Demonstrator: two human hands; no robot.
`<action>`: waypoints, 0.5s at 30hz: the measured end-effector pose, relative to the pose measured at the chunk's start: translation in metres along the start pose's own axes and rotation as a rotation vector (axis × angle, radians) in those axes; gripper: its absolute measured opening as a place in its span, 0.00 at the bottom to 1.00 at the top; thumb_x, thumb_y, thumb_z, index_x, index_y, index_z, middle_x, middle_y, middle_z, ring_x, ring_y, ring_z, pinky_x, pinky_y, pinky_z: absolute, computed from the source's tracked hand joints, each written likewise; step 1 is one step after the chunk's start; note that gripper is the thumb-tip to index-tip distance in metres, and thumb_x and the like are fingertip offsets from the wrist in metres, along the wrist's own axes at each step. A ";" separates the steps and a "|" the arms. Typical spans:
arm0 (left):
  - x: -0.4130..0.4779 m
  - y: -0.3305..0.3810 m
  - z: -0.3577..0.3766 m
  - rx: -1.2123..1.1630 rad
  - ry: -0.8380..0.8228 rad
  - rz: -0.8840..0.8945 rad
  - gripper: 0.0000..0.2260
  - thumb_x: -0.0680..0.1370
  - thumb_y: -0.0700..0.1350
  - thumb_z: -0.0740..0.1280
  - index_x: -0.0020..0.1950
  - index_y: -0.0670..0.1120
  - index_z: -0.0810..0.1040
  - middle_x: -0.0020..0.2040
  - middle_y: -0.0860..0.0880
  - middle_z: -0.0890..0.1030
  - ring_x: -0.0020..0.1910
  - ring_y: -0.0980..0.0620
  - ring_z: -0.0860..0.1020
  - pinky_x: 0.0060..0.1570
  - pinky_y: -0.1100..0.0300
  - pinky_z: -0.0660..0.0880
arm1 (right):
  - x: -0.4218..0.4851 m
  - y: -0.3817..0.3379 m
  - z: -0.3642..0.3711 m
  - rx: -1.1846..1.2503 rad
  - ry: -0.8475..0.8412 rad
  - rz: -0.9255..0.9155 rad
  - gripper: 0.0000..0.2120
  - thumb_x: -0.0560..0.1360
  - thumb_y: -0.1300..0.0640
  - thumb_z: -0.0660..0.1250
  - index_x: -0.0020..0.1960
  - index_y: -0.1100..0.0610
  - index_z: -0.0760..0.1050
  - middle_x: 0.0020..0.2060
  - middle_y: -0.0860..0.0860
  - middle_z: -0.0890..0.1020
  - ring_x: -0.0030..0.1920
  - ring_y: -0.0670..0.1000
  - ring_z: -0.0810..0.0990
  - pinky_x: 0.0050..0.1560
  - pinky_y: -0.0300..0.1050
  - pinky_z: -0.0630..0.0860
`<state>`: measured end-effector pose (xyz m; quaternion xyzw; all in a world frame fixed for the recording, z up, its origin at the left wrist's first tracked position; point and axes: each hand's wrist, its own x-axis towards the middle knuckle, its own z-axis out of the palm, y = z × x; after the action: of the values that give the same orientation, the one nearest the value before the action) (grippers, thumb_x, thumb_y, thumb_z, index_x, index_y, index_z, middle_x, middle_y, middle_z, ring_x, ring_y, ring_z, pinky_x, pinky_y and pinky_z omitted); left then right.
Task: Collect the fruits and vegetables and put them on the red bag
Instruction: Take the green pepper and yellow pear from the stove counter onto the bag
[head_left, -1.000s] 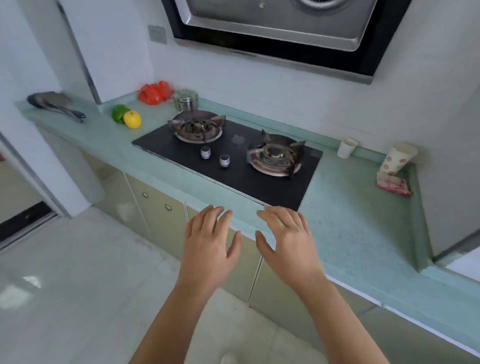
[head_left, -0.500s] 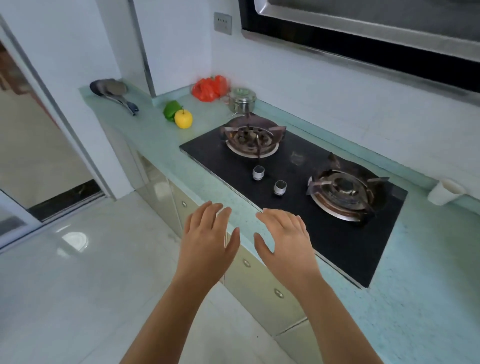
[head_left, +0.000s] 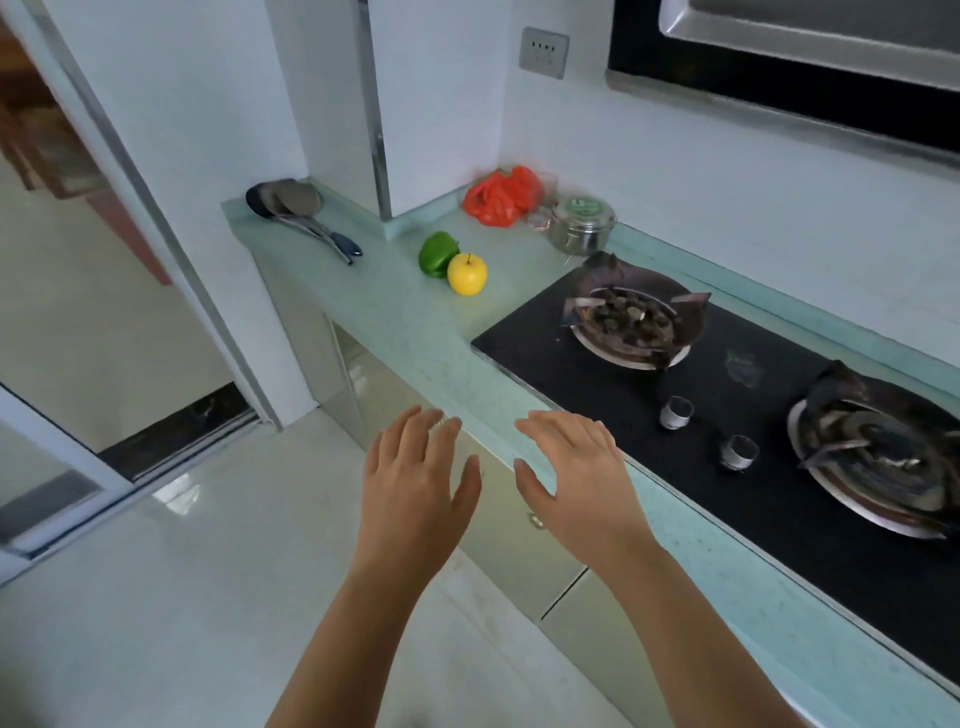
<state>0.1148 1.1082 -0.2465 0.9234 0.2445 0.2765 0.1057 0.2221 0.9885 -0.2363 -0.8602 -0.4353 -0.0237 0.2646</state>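
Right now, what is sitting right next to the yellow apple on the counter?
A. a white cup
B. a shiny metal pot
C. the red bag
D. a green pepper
D. The green pepper sits right beside the yellow apple and looks to touch it, while the red bag and the metal pot stand farther back by the wall.

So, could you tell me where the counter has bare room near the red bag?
Bare counter lies between the utensils and the green pepper, and from the yellow apple forward to the hob. A small patch is free before the red bag. Its hob side is crowded by the steel pot.
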 end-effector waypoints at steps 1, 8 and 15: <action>0.007 -0.013 -0.002 -0.011 0.007 0.000 0.16 0.72 0.48 0.64 0.54 0.40 0.78 0.52 0.41 0.81 0.55 0.39 0.77 0.55 0.46 0.71 | 0.010 -0.008 0.005 -0.001 0.016 0.003 0.18 0.72 0.51 0.60 0.59 0.56 0.74 0.57 0.53 0.78 0.59 0.54 0.73 0.62 0.61 0.67; 0.048 -0.078 0.005 -0.075 0.060 0.033 0.14 0.73 0.47 0.63 0.52 0.39 0.78 0.50 0.41 0.81 0.52 0.41 0.78 0.52 0.49 0.72 | 0.065 -0.037 0.039 -0.041 0.039 0.021 0.17 0.71 0.52 0.61 0.57 0.56 0.76 0.55 0.53 0.79 0.57 0.55 0.75 0.61 0.56 0.67; 0.093 -0.131 0.029 -0.098 0.033 0.020 0.18 0.74 0.50 0.58 0.53 0.39 0.78 0.50 0.41 0.81 0.53 0.40 0.77 0.53 0.49 0.72 | 0.131 -0.048 0.074 -0.015 0.025 0.045 0.17 0.71 0.52 0.61 0.58 0.56 0.75 0.56 0.53 0.79 0.58 0.54 0.74 0.62 0.61 0.67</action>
<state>0.1477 1.2663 -0.2708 0.9148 0.2233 0.3044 0.1438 0.2526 1.1436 -0.2434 -0.8714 -0.4125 -0.0317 0.2638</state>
